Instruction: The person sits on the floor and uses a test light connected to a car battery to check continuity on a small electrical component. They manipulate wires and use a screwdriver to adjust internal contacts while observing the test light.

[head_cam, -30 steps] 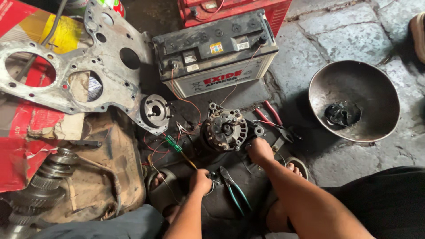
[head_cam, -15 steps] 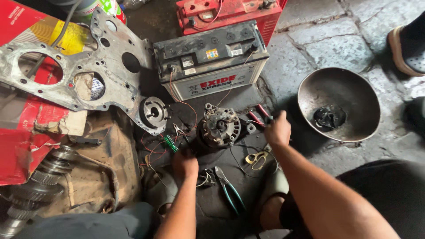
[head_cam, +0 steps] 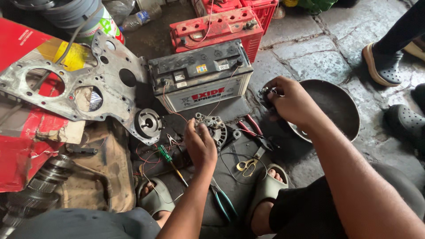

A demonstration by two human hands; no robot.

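Both hands work low over a dark floor mat. Left hand (head_cam: 200, 147) lies closed over the round grey metal alternator (head_cam: 215, 127), which sits on the mat just in front of the black-topped white car battery (head_cam: 200, 77). Right hand (head_cam: 290, 101) is raised at the rim of the dark round metal bowl (head_cam: 340, 110), fingers pinched on a small dark metal part (head_cam: 267, 94) too small to identify. Near the alternator lie red-handled pliers (head_cam: 253, 129), yellow-handled scissors (head_cam: 249, 163), a green-handled screwdriver (head_cam: 166, 155) and teal-handled pliers (head_cam: 223, 201). A grey perforated metal plate (head_cam: 104, 95) rests to the left.
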